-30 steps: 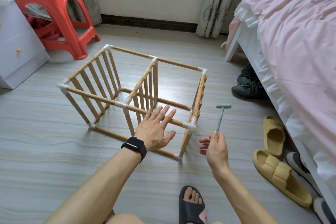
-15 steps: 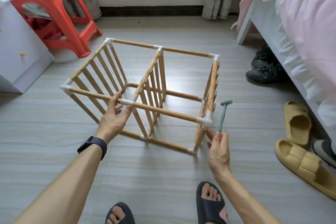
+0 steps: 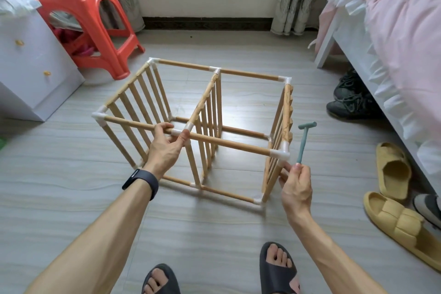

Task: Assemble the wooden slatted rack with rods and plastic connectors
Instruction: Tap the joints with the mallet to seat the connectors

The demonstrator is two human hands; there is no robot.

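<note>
The wooden slatted rack (image 3: 229, 144) stands on its side on the grey floor, three slatted panels joined by rods and white plastic connectors. My left hand (image 3: 164, 148) grips the near top rod at the middle white connector (image 3: 177, 132), thumb and fingers curled around it. My right hand (image 3: 296, 186) pinches the handle of a small teal plastic hammer (image 3: 302, 143), held upright just right of the near right corner connector (image 3: 280, 154); its lower fingers touch the right panel's post.
A red plastic stool (image 3: 88, 21) and a white drawer unit (image 3: 31, 67) stand at the left. A bed with pink bedding (image 3: 393, 38) runs along the right, with black shoes (image 3: 350, 100) and yellow slippers (image 3: 396, 188) beside it. My feet in dark slippers (image 3: 278, 270) are below.
My left hand moved left from above the right half of the front rod to the middle connector and closed on it. My right hand brought the hammer close to the right corner.
</note>
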